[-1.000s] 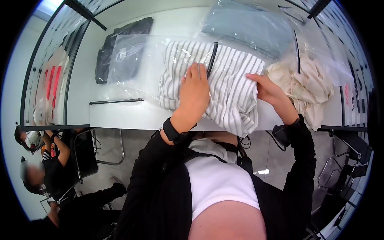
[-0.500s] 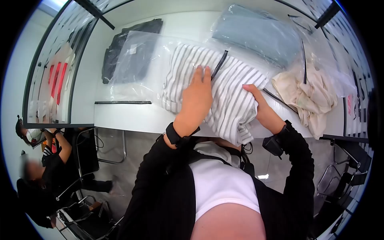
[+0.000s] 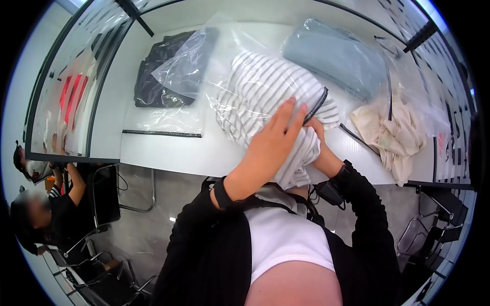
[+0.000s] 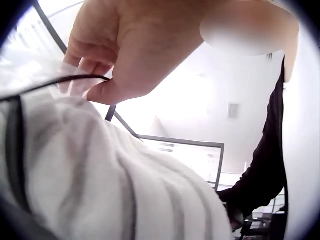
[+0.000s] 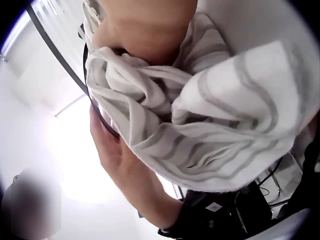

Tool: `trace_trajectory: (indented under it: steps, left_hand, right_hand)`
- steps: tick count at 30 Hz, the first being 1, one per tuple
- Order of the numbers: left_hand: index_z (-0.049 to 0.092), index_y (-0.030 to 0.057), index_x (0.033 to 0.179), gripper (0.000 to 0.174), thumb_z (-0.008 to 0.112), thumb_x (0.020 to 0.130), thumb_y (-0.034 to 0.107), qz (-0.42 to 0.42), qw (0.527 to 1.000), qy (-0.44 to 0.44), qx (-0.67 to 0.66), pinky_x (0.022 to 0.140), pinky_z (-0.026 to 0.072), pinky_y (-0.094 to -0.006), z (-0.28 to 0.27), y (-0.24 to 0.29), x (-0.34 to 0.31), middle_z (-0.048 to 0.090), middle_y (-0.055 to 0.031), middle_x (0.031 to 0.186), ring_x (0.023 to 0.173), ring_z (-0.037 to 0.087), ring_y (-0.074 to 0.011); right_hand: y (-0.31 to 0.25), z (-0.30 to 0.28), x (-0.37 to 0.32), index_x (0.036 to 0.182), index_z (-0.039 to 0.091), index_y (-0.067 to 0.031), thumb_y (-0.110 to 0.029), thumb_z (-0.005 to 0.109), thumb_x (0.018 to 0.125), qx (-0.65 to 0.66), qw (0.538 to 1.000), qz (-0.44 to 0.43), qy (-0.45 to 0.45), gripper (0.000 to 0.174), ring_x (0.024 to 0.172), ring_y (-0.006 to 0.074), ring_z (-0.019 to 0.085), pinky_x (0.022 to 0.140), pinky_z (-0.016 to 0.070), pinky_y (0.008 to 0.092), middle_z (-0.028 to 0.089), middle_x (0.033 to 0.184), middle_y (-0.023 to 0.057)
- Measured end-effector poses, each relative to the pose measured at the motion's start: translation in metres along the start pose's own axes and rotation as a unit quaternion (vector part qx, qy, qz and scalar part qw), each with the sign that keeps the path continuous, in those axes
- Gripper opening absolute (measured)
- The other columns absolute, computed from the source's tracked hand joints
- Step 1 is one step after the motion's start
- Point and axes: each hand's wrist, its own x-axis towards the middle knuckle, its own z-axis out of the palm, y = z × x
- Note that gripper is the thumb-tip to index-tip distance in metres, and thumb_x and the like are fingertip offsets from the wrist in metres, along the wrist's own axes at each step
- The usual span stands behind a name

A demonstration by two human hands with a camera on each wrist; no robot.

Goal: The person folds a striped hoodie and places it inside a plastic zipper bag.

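Observation:
A white garment with grey stripes [image 3: 268, 76] lies bunched on the white table, mostly inside a clear plastic bag [image 3: 222, 92]. The bag's black edge strip [image 3: 317, 106] crosses the garment's right part. My left hand [image 3: 270, 148] reaches over the cloth, and in the left wrist view its thumb and fingers pinch the bag by this dark edge. My right hand [image 3: 326, 159] holds the garment's near right end, its fingers hidden in the folds. Loose striped cloth [image 5: 225, 100] hangs out of the bag at the table's front edge.
A folded dark garment [image 3: 158, 66] in a bag lies at the left, with a black strip [image 3: 162, 133] before it. Behind on the right is a bagged blue-grey garment [image 3: 334, 56]. A crumpled cream cloth [image 3: 393, 132] lies right. Partitions flank the table; another person [image 3: 61, 209] sits left.
My left hand has moved right along with the bag's black edge, which now lies farther over the striped garment. My right hand has gone from the garment's right side down into its folds.

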Motion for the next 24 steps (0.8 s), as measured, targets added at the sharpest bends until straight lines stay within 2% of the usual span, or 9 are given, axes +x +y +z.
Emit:
trace_trajectory:
  steps: [2, 6, 11, 12, 13, 15, 18, 19, 24]
  left_hand:
    - [0.035, 0.0070, 0.131, 0.057, 0.048, 0.076, -0.001, 0.033, 0.994, 0.053, 0.090, 0.091, 0.0399, -0.0399, -0.008, -0.015, -0.007, 0.040, -0.0166, 0.128, 0.114, 0.044, -0.0332]
    - [0.030, 0.0011, 0.131, 0.071, 0.062, 0.068, 0.001, -0.144, 0.967, 0.141, 0.158, 0.095, 0.0347, -0.0434, -0.012, -0.037, -0.040, 0.032, -0.0244, 0.130, 0.114, 0.041, -0.0372]
    - [0.015, -0.0055, 0.134, 0.075, 0.052, 0.069, -0.007, -0.309, 0.947, 0.086, 0.017, 0.091, 0.0393, -0.0392, 0.010, -0.047, -0.064, 0.021, -0.0304, 0.136, 0.120, 0.032, -0.0456]
    - [0.015, -0.0097, 0.132, 0.072, 0.053, 0.072, -0.004, -0.328, 0.942, 0.062, -0.008, 0.090, 0.0417, -0.0398, 0.012, -0.047, -0.063, 0.027, -0.0317, 0.132, 0.116, 0.037, -0.0449]
    - [0.014, -0.0098, 0.133, 0.069, 0.051, 0.074, -0.004, -0.317, 0.946, 0.066, -0.025, 0.089, 0.0425, -0.0401, 0.018, -0.050, -0.063, 0.029, -0.0318, 0.131, 0.114, 0.040, -0.0448]
    - [0.016, -0.0102, 0.132, 0.063, 0.047, 0.078, -0.003, -0.288, 0.956, 0.048, -0.042, 0.087, 0.0437, -0.0404, 0.024, -0.053, -0.063, 0.033, -0.0321, 0.127, 0.110, 0.043, -0.0446]
    - [0.022, -0.0119, 0.128, 0.053, 0.043, 0.080, -0.003, -0.262, 0.964, -0.022, -0.045, 0.084, 0.0451, -0.0402, 0.016, -0.056, -0.060, 0.037, -0.0321, 0.123, 0.105, 0.047, -0.0438]
    - [0.026, -0.0131, 0.125, 0.049, 0.042, 0.080, -0.003, -0.272, 0.960, -0.055, -0.046, 0.083, 0.0456, -0.0400, 0.010, -0.052, -0.058, 0.038, -0.0317, 0.121, 0.104, 0.048, -0.0434]
    - [0.039, -0.0185, 0.109, 0.038, 0.045, 0.074, -0.005, -0.155, 0.977, -0.124, 0.075, 0.078, 0.0480, -0.0370, 0.016, -0.050, -0.074, 0.044, -0.0309, 0.111, 0.091, 0.052, -0.0410]
  right_hand:
    - [-0.011, 0.008, 0.011, 0.108, 0.053, -0.0005, -0.019, 0.047, 0.074, 0.248, 0.962, 0.110, -0.030, 0.040, 0.090, 0.0242, 0.059, 0.084, 0.0466, 0.0342, 0.061, 0.101, 0.0133]
    - [-0.019, 0.025, 0.021, 0.110, 0.051, 0.0001, -0.019, 0.050, 0.070, 0.241, 0.969, 0.049, 0.005, 0.045, 0.091, 0.0280, 0.058, 0.084, 0.0472, 0.0377, 0.059, 0.101, 0.0158]
    - [-0.008, 0.037, 0.030, 0.107, 0.052, -0.0009, -0.018, 0.050, 0.070, 0.273, 0.962, 0.008, -0.001, 0.041, 0.090, 0.0275, 0.058, 0.083, 0.0482, 0.0372, 0.059, 0.100, 0.0148]
    - [-0.007, 0.041, 0.032, 0.107, 0.052, -0.0011, -0.018, 0.050, 0.070, 0.277, 0.961, -0.004, 0.002, 0.040, 0.090, 0.0274, 0.058, 0.083, 0.0483, 0.0370, 0.059, 0.100, 0.0147]
    - [-0.007, 0.050, 0.032, 0.096, 0.054, -0.0037, -0.017, 0.050, 0.071, 0.239, 0.970, -0.032, 0.036, 0.030, 0.088, 0.0254, 0.058, 0.082, 0.0488, 0.0350, 0.060, 0.091, 0.0123]
    - [0.024, 0.029, 0.054, 0.097, 0.051, -0.0059, -0.018, 0.051, 0.073, 0.135, 0.974, -0.175, 0.053, 0.026, 0.090, 0.0218, 0.056, 0.081, 0.0482, 0.0328, 0.057, 0.093, 0.0105]
    - [0.025, 0.029, 0.073, 0.103, 0.041, -0.0113, -0.019, 0.051, 0.081, -0.037, 0.970, -0.233, 0.053, 0.025, 0.094, 0.0146, 0.051, 0.081, 0.0464, 0.0288, 0.050, 0.103, 0.0071]
    - [0.016, 0.033, 0.077, 0.103, 0.041, -0.0121, -0.019, 0.051, 0.082, 0.104, 0.984, -0.145, 0.012, 0.025, 0.094, 0.0141, 0.051, 0.081, 0.0463, 0.0284, 0.049, 0.104, 0.0070]
    - [0.016, 0.053, 0.078, 0.095, 0.047, -0.0136, -0.017, 0.047, 0.082, 0.095, 0.985, -0.142, -0.002, 0.013, 0.089, 0.0143, 0.054, 0.080, 0.0467, 0.0270, 0.053, 0.095, 0.0076]
